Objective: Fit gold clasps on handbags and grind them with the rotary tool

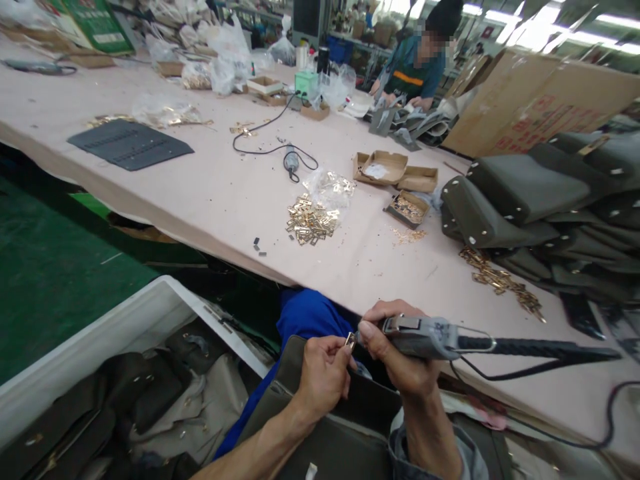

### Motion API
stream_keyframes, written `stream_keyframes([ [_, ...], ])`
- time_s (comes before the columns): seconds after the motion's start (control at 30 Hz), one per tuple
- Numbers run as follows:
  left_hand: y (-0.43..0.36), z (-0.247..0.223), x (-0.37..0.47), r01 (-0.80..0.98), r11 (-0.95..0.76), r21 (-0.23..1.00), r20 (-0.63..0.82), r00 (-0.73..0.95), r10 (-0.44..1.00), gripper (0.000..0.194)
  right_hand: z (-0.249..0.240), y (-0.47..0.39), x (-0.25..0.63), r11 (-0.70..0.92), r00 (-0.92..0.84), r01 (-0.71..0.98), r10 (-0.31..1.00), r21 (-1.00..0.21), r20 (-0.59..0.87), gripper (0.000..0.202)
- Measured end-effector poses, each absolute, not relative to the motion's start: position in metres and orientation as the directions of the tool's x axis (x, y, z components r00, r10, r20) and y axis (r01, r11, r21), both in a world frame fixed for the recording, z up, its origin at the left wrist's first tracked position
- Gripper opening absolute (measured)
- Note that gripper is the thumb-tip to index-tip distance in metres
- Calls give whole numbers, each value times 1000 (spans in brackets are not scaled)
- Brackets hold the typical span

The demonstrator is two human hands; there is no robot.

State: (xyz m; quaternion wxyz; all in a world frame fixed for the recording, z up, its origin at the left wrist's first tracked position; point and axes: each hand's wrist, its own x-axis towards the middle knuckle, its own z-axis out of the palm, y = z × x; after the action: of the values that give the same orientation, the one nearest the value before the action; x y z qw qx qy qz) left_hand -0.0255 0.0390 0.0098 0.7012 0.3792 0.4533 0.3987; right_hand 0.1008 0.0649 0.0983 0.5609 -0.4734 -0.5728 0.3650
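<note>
My right hand [400,360] is wrapped round a grey electric screwdriver [425,338], whose black cord trails off to the right. Its tip points left at a small gold metal plate [351,341], which the fingertips of my left hand [323,373] pinch. Whether the tip touches the plate is hard to see. Beneath both hands, a dark olive bag [350,447] lies across my lap, with its flap edge close to the gold plate.
A pale table [225,200] holds a pile of gold plates [313,220], small cardboard boxes [383,167] and a second screwdriver [291,160]. Olive bags [525,193] are stacked at right. A white bin [165,293] with bags stands left. Across the table a person [415,70] works.
</note>
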Motion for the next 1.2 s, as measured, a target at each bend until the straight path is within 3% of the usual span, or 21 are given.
stream_keyframes([
  [0.2, 42, 8, -31, -72, 334, 940, -297, 308, 904, 59, 104, 68, 100, 340, -53, 164, 940, -926, 336, 10],
  [0.3, 44, 10, -32, -64, 297, 953, -258, 347, 902, 63, 104, 66, 106, 359, -106, 48, 930, -932, 353, 18],
  [0.4, 44, 9, -30, -76, 346, 935, -295, 374, 879, 52, 114, 57, 120, 378, -119, -138, 911, -915, 394, 18],
  [0.53, 42, 2, -28, -111, 390, 914, -334, 341, 879, 43, 125, 44, 166, 535, 287, -309, 841, -786, 459, 12],
  [0.63, 42, -1, -27, -111, 369, 923, -323, 304, 896, 39, 111, 41, 220, 587, 640, -307, 710, -750, 294, 17],
  [0.73, 41, 1, -25, -84, 366, 927, -328, 296, 897, 36, 78, 42, 271, 597, 853, -303, 517, -743, 68, 30],
  [0.83, 42, 2, -24, -83, 387, 918, -351, 284, 893, 37, 43, 45, 301, 590, 918, -279, 396, -757, -29, 35],
  [1.2, 46, 8, -18, -48, 433, 900, -411, 238, 880, 42, -4, 58, 310, 550, 926, -334, 342, -765, -158, 28],
])
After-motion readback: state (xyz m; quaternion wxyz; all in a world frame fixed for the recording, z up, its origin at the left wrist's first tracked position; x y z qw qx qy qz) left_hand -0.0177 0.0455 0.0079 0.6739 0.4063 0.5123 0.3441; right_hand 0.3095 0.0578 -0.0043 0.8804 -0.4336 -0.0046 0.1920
